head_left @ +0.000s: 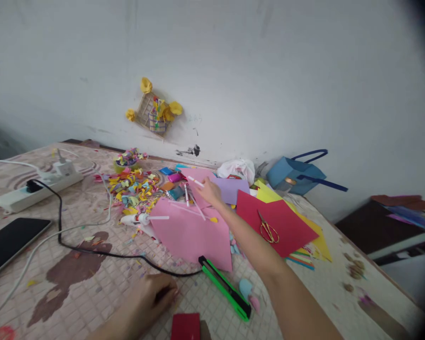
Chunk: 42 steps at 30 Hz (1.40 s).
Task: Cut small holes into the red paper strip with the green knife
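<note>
Largest, the pale wall [233, 71] stood behind my counter [120, 278], whose checked covering bore patchy stains. Upon the counter lay a large pink sheet [194, 236] and, right of it, red paper [286, 219]; the blue bag [286, 177] stood beyond, near the wall. At left were the white power strip [38, 193] and a black phone [12, 245]; multicoloured paper scraps [131, 182] lay heaped farther back. My right hand [210, 191] reached out above the paper, its fingertips pinching a white stick. My left hand [156, 293] rested half curled at the near side, beside a red block [186, 326]; I could not tell whether it gripped anything. A green utility knife [225, 289] lay between my arms, and a white glue gun [131, 220] at the pink sheet's left edge. Gold-handled scissors [265, 227] rested on the red paper. Smallest, the white stick [194, 180] projected leftward from my right fingertips.
</note>
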### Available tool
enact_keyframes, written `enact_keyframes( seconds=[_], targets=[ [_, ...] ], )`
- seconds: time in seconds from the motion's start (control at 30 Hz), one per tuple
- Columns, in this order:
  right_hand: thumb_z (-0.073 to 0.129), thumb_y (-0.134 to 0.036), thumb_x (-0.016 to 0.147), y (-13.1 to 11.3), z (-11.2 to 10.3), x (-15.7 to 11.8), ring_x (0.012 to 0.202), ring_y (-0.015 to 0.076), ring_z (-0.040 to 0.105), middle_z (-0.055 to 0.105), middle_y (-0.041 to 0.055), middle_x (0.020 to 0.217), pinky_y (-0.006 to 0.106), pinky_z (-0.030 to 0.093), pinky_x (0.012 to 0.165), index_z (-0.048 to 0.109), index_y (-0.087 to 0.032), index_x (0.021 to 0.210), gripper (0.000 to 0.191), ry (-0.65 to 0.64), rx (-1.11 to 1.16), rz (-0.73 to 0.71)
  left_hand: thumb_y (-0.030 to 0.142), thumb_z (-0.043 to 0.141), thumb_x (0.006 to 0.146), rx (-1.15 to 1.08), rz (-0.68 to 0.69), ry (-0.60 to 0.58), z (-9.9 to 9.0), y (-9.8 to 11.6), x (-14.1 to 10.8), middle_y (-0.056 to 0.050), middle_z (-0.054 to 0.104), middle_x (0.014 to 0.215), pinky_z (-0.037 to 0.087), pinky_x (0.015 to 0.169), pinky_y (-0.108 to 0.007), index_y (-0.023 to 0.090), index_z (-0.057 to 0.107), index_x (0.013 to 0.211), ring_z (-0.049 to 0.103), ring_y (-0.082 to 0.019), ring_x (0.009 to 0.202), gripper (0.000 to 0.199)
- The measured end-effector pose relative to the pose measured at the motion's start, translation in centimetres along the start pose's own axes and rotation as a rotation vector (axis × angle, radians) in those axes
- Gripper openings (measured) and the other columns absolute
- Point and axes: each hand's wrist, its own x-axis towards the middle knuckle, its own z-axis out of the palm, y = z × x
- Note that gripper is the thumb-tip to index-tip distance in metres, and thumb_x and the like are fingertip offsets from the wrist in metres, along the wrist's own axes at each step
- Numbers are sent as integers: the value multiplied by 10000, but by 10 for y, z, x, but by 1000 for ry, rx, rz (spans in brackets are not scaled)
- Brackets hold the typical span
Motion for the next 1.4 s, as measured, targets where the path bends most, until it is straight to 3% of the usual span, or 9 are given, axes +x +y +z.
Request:
enact_keyframes(
  seconds=[0.13,0.23,0.47,0.57,0.7,0.87,1.0,1.13,1.4],
  targets=[
    [605,-330,968,-34,2,19,1035,227,653,622,96,1231,428,571,869,583,-159,1243,325,34,-25,-25,261,414,930,5,-2,-9,0,0,-2,-27,657,727,364,623,-232,165,621,741,582,-148,678,296],
    [601,-323,970,-31,-20,34,1041,224,650,619,95,1241,425,570,874,589,-168,1236,308,81,-60,-42,262,418,931,5,0,-12,0,-3,-2,-32,668,748,370,627,-233,167,635,772,591,-150,688,285],
    [383,-239,1040,31,-135,36,1095,257,597,630,151,1176,402,483,901,591,-125,1207,290,407,-163,-160,286,406,949,-14,25,-20,-1,-2,-4,-36,688,798,410,671,-230,172,642,802,619,-155,748,300],
    [280,-258,1056,63,-152,8,1161,281,553,633,162,1137,406,426,948,613,-144,1181,374,423,-206,-266,300,402,957,-19,29,-21,-1,0,-4,-34,688,795,415,667,-230,174,636,798,621,-154,737,310],
    [431,-282,1034,107,-108,-32,1032,240,623,673,152,1015,394,471,941,674,-121,1042,292,237,-251,-315,300,402,953,-8,22,-11,-1,-1,-4,-40,685,775,408,659,-241,176,628,772,619,-165,729,315],
    [593,-318,976,151,-33,-66,1033,215,651,626,97,1232,412,568,879,606,-171,1211,278,-7,-242,-225,291,424,935,17,2,-4,-2,-2,-2,-38,682,756,398,637,-245,182,627,747,619,-175,715,297],
    [601,-321,971,171,-20,-73,1043,224,650,622,94,1237,429,568,879,592,-166,1232,304,-62,-205,-92,297,424,940,26,-3,-11,-3,-1,-1,-33,691,773,404,647,-243,189,649,792,626,-173,721,290],
    [605,-327,968,158,-21,-64,1041,228,652,621,94,1233,429,570,872,582,-163,1246,323,-68,-147,-41,283,426,942,15,2,-30,-4,1,-2,-34,703,805,419,676,-240,190,657,814,641,-173,757,280],
    [597,-323,972,79,12,-38,1062,228,644,616,96,1254,436,561,896,593,-171,1233,302,-191,-8,-292,254,419,940,12,9,-49,-5,2,-2,-40,710,840,440,712,-252,186,660,847,653,-181,801,267]
  ],
)
